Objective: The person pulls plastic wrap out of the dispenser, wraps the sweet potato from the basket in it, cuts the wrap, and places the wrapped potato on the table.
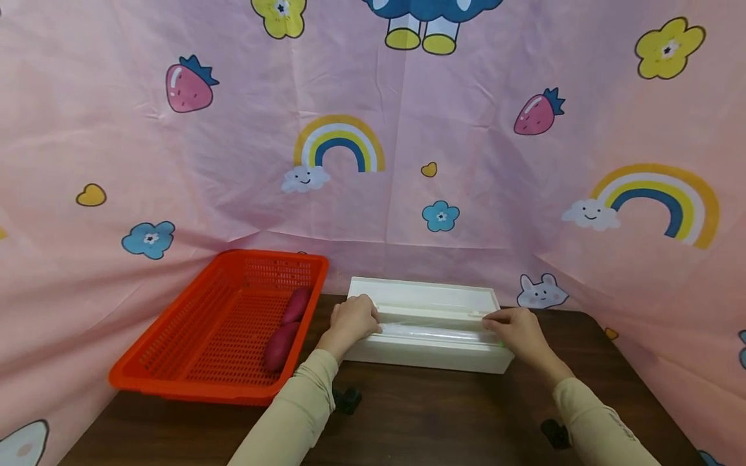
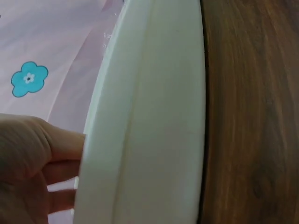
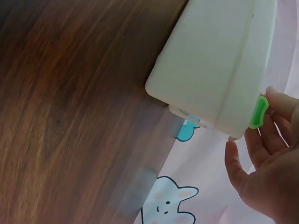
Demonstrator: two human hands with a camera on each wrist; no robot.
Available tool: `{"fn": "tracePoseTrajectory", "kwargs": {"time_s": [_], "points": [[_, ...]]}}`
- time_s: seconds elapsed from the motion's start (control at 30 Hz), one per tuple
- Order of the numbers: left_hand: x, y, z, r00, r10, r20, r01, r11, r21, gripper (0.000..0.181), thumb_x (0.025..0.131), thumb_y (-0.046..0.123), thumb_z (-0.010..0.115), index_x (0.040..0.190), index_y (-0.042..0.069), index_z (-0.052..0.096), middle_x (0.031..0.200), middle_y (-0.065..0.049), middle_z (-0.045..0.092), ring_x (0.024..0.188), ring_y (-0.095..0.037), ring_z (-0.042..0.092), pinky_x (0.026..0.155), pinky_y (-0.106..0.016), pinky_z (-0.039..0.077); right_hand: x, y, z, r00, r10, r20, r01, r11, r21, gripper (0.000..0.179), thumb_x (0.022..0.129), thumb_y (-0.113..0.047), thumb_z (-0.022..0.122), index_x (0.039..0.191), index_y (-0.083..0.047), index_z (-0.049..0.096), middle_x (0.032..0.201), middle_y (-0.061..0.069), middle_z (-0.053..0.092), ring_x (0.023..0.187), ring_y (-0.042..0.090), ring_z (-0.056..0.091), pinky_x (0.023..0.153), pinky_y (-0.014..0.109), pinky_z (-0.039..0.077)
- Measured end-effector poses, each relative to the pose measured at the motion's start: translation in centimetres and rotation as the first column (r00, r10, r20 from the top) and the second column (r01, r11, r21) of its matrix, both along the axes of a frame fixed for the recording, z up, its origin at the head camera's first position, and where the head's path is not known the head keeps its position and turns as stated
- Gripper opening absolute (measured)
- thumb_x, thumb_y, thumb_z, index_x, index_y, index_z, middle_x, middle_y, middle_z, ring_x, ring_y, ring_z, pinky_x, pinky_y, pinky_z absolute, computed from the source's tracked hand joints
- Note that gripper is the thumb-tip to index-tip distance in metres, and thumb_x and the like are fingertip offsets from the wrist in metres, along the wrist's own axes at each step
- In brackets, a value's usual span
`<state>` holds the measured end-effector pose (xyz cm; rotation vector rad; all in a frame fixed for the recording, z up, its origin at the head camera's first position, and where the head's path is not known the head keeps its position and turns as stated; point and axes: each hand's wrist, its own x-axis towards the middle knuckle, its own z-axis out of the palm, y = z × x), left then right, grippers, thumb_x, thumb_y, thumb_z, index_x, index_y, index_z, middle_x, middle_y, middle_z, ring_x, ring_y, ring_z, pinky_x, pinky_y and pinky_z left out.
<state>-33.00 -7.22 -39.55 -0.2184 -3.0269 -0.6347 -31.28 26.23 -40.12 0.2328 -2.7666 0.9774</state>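
Note:
A long white cling film dispenser (image 1: 428, 356) stands on the table with its lid (image 1: 425, 294) raised at the back. Clear cling film (image 1: 437, 332) stretches across its opening. My left hand (image 1: 354, 318) pinches the film at the left end; in the left wrist view the dispenser wall (image 2: 159, 112) hides its fingertips. At the right end, my right hand (image 1: 519, 329) pinches the film's edge between thumb and fingers. A green slide cutter (image 3: 259, 112) sits on the dispenser's rim, right beside the right hand's fingertips.
An orange-red plastic basket (image 1: 189, 388) stands to the left, holding two purplish-red sweet potatoes (image 1: 281, 346). Two small black objects (image 1: 348, 401) lie near the forearms on the dark wooden table (image 1: 443, 421). A patterned pink cloth (image 1: 466, 162) hangs behind the table.

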Motion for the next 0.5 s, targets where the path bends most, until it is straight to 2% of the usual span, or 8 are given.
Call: {"fn": "tracePoseTrajectory", "kwargs": {"time_s": [0.13, 0.27, 0.37, 0.5], "points": [[0.2, -0.3, -0.4, 0.997, -0.029, -0.067, 0.030, 1.000, 0.006, 0.005, 0.082, 0.027, 0.084, 0.086, 0.025, 0.085, 0.090, 0.004, 0.078, 0.091, -0.022, 0.069, 0.091, -0.047, 0.047, -0.1, 0.1, 0.4, 1.000, 0.001, 0.021, 0.000, 0.999, -0.035, 0.020, 0.095, -0.019, 0.071, 0.104, -0.004, 0.080, 0.101, 0.014, 0.078, 0.080, 0.016, 0.063, 0.064, 0.031, 0.050], [0.4, -0.6, -1.1, 0.986, -0.054, -0.155, 0.056, 0.998, 0.006, 0.005, 0.083, 0.027, 0.083, 0.087, 0.026, 0.085, 0.087, 0.005, 0.079, 0.087, -0.022, 0.071, 0.086, -0.043, 0.049, 0.0, 0.1, 0.6, 0.999, -0.007, 0.032, 0.008, 0.999, -0.040, 0.020, 0.095, -0.020, 0.071, 0.104, -0.004, 0.080, 0.098, 0.013, 0.078, 0.076, 0.015, 0.061, 0.062, 0.031, 0.049], [0.5, -0.8, -1.7, 0.965, -0.083, -0.247, 0.080, 0.997, -0.021, 0.003, 0.084, 0.027, 0.082, 0.085, 0.027, 0.085, 0.086, 0.007, 0.079, 0.084, -0.020, 0.072, 0.079, -0.039, 0.050, 0.0, 0.1, 0.6, 0.999, -0.019, 0.038, 0.021, 0.999, -0.040, 0.020, 0.095, -0.021, 0.072, 0.103, -0.004, 0.080, 0.096, 0.012, 0.078, 0.077, 0.015, 0.061, 0.063, 0.031, 0.049], [0.5, -0.8, -2.4, 0.931, -0.100, -0.350, 0.097, 0.995, -0.026, 0.007, 0.085, 0.024, 0.080, 0.080, 0.025, 0.084, 0.082, 0.008, 0.078, 0.078, -0.017, 0.071, 0.077, -0.039, 0.050, 0.2, 0.1, 0.4, 0.998, -0.038, 0.054, 0.040, 0.998, -0.044, 0.021, 0.095, -0.022, 0.071, 0.103, -0.005, 0.080, 0.096, 0.011, 0.078, 0.082, 0.016, 0.063, 0.066, 0.031, 0.049]]}}
